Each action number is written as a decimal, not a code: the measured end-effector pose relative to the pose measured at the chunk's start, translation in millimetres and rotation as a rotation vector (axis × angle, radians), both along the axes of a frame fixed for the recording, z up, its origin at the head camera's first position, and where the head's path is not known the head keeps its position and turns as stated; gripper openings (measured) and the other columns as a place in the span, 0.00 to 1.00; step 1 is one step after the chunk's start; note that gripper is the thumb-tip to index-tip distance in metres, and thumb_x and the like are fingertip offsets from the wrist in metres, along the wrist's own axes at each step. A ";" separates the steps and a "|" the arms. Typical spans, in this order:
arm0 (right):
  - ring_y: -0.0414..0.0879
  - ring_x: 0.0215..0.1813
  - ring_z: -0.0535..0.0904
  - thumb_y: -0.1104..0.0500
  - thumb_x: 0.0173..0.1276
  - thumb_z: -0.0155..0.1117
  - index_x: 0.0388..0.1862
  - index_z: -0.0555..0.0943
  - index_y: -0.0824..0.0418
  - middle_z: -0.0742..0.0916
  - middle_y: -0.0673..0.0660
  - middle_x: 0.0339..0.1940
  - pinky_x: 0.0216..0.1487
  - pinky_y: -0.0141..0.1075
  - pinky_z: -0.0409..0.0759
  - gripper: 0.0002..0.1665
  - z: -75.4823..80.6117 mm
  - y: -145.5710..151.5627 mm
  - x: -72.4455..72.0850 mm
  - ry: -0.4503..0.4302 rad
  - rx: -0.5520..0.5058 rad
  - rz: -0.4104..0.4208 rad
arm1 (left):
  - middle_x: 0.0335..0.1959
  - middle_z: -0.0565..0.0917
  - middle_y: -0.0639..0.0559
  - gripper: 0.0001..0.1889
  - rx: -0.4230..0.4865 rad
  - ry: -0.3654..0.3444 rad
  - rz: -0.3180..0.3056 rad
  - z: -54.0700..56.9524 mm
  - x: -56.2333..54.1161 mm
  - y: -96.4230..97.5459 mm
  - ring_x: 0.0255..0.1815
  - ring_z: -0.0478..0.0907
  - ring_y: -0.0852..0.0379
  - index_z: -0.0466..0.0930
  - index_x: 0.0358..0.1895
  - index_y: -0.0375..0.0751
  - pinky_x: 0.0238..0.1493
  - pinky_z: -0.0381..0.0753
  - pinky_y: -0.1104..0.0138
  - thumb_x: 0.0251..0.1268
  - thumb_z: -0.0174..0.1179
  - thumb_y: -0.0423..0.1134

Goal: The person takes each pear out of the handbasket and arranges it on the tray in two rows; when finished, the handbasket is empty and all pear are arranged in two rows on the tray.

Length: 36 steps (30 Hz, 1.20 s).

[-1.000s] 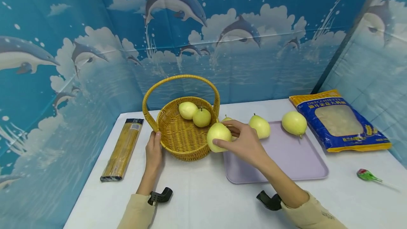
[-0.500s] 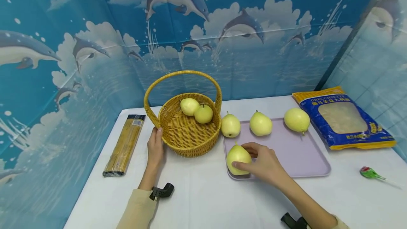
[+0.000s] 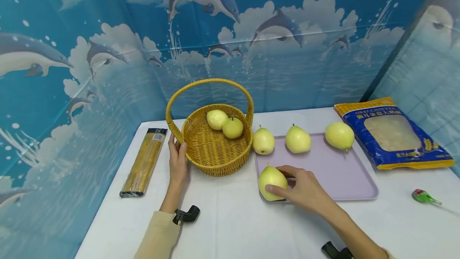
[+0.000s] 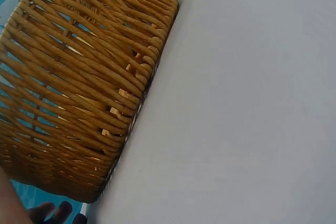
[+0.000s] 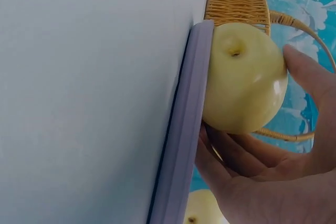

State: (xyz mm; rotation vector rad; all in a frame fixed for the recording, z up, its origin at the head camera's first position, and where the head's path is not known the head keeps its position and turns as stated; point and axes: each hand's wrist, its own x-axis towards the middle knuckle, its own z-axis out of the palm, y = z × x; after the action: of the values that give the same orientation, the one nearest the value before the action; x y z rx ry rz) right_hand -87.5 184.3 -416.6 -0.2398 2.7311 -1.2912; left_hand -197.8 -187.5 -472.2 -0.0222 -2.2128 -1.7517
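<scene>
My right hand (image 3: 305, 189) holds a yellow-green pear (image 3: 272, 183) at the front left corner of the lilac tray (image 3: 334, 179), thumb on one side and fingers on the other. In the right wrist view the same pear (image 5: 244, 80) sits against the tray's rim. Beside the wicker basket (image 3: 212, 167), my left hand (image 3: 177, 163) touches the outer left side below the handle; its fingertips are partly hidden in the head view. Two pears (image 3: 232, 128) lie inside the basket. Along the tray's back are three more pears (image 3: 298, 139).
A packet of brown sticks or noodles (image 3: 143, 165) lies left of the basket. To the right of the tray are a blue and yellow orecchiette bag (image 3: 395, 133) and a wrapped lollipop (image 3: 424, 196). A dolphin-print curtain (image 3: 201, 51) stands behind the white table.
My right hand has brought the pear from beside the basket's right rim down to the tray's front left corner. The left hand has stayed at the basket.
</scene>
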 end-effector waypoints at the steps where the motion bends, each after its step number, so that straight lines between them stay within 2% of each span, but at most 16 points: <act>1: 0.56 0.57 0.88 0.34 0.64 0.76 0.67 0.81 0.63 0.88 0.61 0.61 0.57 0.49 0.87 0.44 -0.6 1.4 -0.4 0.009 0.000 0.007 | 0.83 0.63 0.45 0.33 0.015 -0.003 -0.005 -0.2 0.1 0.3 0.83 0.62 0.47 0.43 0.87 0.58 0.83 0.59 0.52 0.88 0.43 0.51; 6: 0.58 0.59 0.88 0.35 0.70 0.71 0.68 0.81 0.62 0.88 0.62 0.63 0.58 0.49 0.87 0.40 -2.5 7.0 -2.9 0.037 -0.017 0.013 | 0.84 0.62 0.51 0.30 0.057 -0.029 -0.052 0.9 -1.7 0.2 0.85 0.58 0.53 0.50 0.86 0.55 0.85 0.54 0.54 0.88 0.41 0.51; 10: 0.60 0.60 0.87 0.38 0.77 0.64 0.67 0.82 0.62 0.88 0.63 0.63 0.60 0.51 0.86 0.34 -2.4 9.8 -4.5 0.053 -0.049 0.001 | 0.84 0.62 0.58 0.29 0.109 -0.015 -0.114 3.4 -7.4 -0.5 0.84 0.58 0.59 0.52 0.86 0.54 0.85 0.55 0.56 0.88 0.42 0.48; 15: 0.59 0.62 0.86 0.39 0.82 0.57 0.66 0.84 0.60 0.89 0.60 0.62 0.63 0.53 0.84 0.30 -3.8 11.1 -4.9 0.066 -0.074 0.001 | 0.80 0.67 0.56 0.26 0.292 0.004 -0.171 4.5 -16.8 -1.8 0.82 0.62 0.55 0.63 0.80 0.52 0.83 0.58 0.57 0.83 0.47 0.35; 18: 0.59 0.62 0.87 0.39 0.82 0.57 0.66 0.84 0.60 0.89 0.60 0.62 0.63 0.54 0.84 0.30 -4.9 10.8 -4.4 0.060 -0.076 -0.004 | 0.76 0.69 0.50 0.23 0.386 0.003 -0.174 3.9 -20.3 -2.7 0.78 0.65 0.50 0.67 0.73 0.45 0.78 0.61 0.60 0.79 0.49 0.31; 20: 0.59 0.62 0.87 0.38 0.82 0.56 0.66 0.83 0.60 0.88 0.60 0.62 0.63 0.54 0.84 0.31 -4.9 10.6 -3.9 0.052 -0.075 -0.010 | 0.76 0.67 0.47 0.21 0.371 0.009 -0.163 3.1 -20.7 -2.1 0.77 0.65 0.48 0.64 0.71 0.41 0.75 0.62 0.62 0.79 0.49 0.30; 23: 0.61 0.63 0.86 0.37 0.82 0.55 0.67 0.83 0.60 0.88 0.61 0.63 0.64 0.55 0.83 0.33 -3.9 10.5 -3.1 0.041 -0.073 -0.019 | 0.76 0.65 0.45 0.19 0.302 0.026 -0.129 2.9 -18.0 1.2 0.77 0.64 0.49 0.61 0.69 0.39 0.72 0.64 0.65 0.80 0.47 0.31; 30: 0.62 0.64 0.85 0.37 0.84 0.51 0.66 0.83 0.62 0.88 0.62 0.63 0.65 0.57 0.82 0.33 -3.7 10.3 -2.7 0.041 -0.065 -0.036 | 0.74 0.68 0.43 0.18 0.141 0.065 0.021 1.9 -5.2 12.0 0.76 0.68 0.50 0.63 0.67 0.39 0.71 0.67 0.70 0.78 0.46 0.32; 32: 0.62 0.64 0.85 0.37 0.84 0.51 0.66 0.83 0.61 0.88 0.62 0.63 0.65 0.57 0.82 0.33 -4.2 9.8 -2.5 0.038 -0.071 -0.031 | 0.72 0.70 0.43 0.18 0.091 0.061 0.074 2.1 -1.2 14.3 0.74 0.70 0.49 0.64 0.66 0.41 0.70 0.68 0.69 0.77 0.46 0.33; 36: 0.62 0.64 0.85 0.37 0.84 0.51 0.66 0.83 0.61 0.88 0.62 0.63 0.64 0.57 0.82 0.33 -4.9 9.5 -2.5 0.043 -0.077 -0.032 | 0.72 0.72 0.41 0.18 0.034 0.062 0.150 2.5 6.9 18.3 0.73 0.71 0.47 0.64 0.66 0.43 0.72 0.69 0.60 0.77 0.47 0.35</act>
State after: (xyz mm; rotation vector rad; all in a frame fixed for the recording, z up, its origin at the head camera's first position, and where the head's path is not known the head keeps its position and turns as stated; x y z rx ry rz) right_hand -90.0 193.7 -421.5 -0.2337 2.7341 -1.4177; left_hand -190.9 -169.2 -469.8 0.0939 -2.0837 -1.6836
